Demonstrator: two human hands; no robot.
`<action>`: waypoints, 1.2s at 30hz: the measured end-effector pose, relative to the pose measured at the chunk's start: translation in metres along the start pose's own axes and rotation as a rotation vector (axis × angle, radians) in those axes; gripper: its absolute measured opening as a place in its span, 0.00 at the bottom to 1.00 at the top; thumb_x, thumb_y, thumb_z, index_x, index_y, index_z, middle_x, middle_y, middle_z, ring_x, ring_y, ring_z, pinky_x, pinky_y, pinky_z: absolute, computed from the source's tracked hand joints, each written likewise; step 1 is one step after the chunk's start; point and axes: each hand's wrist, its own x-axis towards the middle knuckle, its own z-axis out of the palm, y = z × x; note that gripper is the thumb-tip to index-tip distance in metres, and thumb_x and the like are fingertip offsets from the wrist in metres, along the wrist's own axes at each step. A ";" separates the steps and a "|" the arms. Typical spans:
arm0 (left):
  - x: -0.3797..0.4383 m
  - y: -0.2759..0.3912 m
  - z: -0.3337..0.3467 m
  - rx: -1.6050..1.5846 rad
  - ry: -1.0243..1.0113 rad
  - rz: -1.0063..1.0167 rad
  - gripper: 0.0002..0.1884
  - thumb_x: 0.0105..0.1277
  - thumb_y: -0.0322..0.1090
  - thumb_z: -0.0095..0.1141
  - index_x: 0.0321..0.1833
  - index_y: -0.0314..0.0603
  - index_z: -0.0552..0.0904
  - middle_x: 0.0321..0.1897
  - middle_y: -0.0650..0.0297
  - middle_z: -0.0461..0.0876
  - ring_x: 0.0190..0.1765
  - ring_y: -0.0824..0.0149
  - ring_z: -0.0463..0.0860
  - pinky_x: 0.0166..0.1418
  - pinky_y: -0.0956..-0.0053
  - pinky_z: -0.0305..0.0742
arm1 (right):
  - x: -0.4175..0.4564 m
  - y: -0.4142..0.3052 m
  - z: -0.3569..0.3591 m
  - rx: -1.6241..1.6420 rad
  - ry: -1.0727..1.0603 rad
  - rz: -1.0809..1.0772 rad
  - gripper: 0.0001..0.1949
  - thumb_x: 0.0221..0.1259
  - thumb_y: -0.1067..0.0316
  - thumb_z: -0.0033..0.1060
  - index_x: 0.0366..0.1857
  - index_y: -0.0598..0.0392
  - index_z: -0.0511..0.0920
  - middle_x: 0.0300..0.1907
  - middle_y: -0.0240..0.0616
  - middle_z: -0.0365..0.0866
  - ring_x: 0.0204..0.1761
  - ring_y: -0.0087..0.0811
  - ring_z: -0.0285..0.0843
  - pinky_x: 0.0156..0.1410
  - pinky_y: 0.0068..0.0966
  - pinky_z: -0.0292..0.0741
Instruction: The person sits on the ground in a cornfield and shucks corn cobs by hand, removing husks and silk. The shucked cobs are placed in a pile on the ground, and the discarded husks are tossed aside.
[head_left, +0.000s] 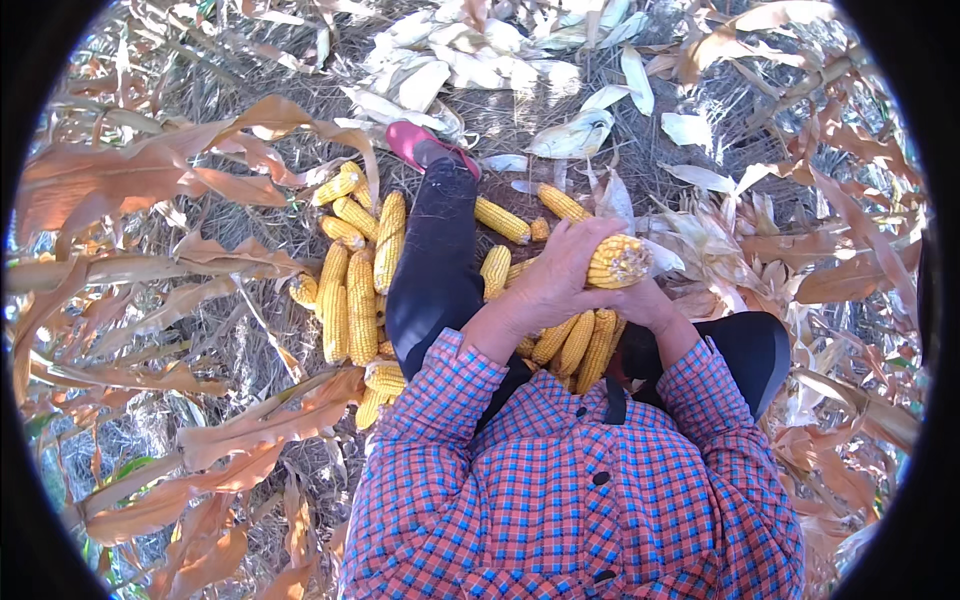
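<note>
A yellow ear of corn (619, 262) is held in front of me, its pale tufted end towards me. My left hand (559, 266) wraps around it from the left. My right hand (643, 301) grips it from below and the right, with its fingers mostly hidden behind the ear. Pale husk (664, 256) shows just beyond the right side of the ear. Below my hands, several bare ears of corn (577, 341) lie between my legs. Another ear (562, 202) rests on the ground just past my left hand.
My left leg (439, 247) stretches forward to a pink shoe (409, 142); my right knee (750, 360) is bent. Outside the left leg lies a heap of husked ears (362, 307). Stripped husks (465, 64) pile up ahead. Dry corn stalks and leaves (127, 176) crowd both sides.
</note>
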 end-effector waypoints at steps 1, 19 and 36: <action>0.000 -0.002 0.002 0.055 0.037 0.008 0.42 0.50 0.35 0.74 0.68 0.40 0.66 0.59 0.52 0.74 0.59 0.50 0.75 0.65 0.61 0.70 | 0.000 -0.001 -0.001 0.039 0.020 0.028 0.30 0.59 0.72 0.69 0.67 0.54 0.67 0.63 0.32 0.73 0.64 0.26 0.69 0.70 0.30 0.67; -0.230 -0.032 -0.140 0.391 0.412 -1.133 0.42 0.71 0.54 0.52 0.75 0.29 0.53 0.68 0.36 0.67 0.71 0.42 0.66 0.73 0.61 0.62 | 0.017 0.012 -0.004 -0.154 -0.013 0.282 0.20 0.64 0.76 0.60 0.60 0.60 0.70 0.45 0.38 0.80 0.47 0.25 0.79 0.53 0.22 0.76; -0.458 0.038 -0.082 -0.457 0.600 -1.481 0.32 0.58 0.28 0.64 0.67 0.34 0.70 0.57 0.60 0.78 0.59 0.65 0.76 0.65 0.68 0.69 | 0.012 0.045 -0.003 -0.343 -0.097 0.314 0.21 0.64 0.71 0.60 0.61 0.57 0.71 0.46 0.44 0.83 0.47 0.32 0.83 0.54 0.27 0.78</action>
